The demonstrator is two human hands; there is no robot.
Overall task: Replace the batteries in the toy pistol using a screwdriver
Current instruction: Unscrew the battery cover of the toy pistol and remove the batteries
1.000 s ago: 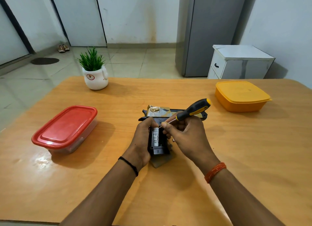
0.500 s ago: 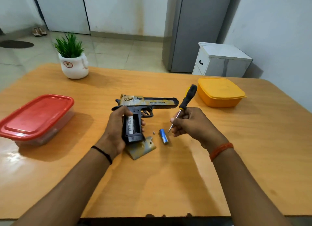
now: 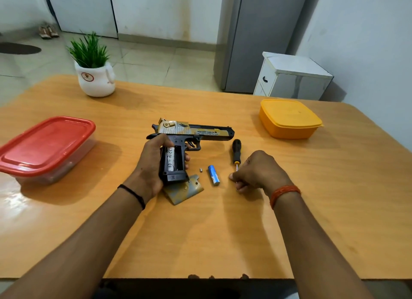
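The person is wearing no sleeves; both forearms are showing bare. The left hand [image 3: 153,164] is carrying a thin black band [image 3: 132,195] around its wrist, while the right hand [image 3: 258,172] is wearing an orange thread bracelet [image 3: 284,192].

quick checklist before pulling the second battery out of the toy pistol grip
1. Toy pistol steadied: ok, left hand grips the grip.
2. Compartment open: ok, cover lies on the table by the grip's base.
3. One slot empty: ok, blue battery lies on the table.
4. White battery left to remove: ok, sits in the left slot.
5. Right hand free: not ok, it pinches the screwdriver shaft.
6. Screw safe: ok, it lies beside the blue battery.
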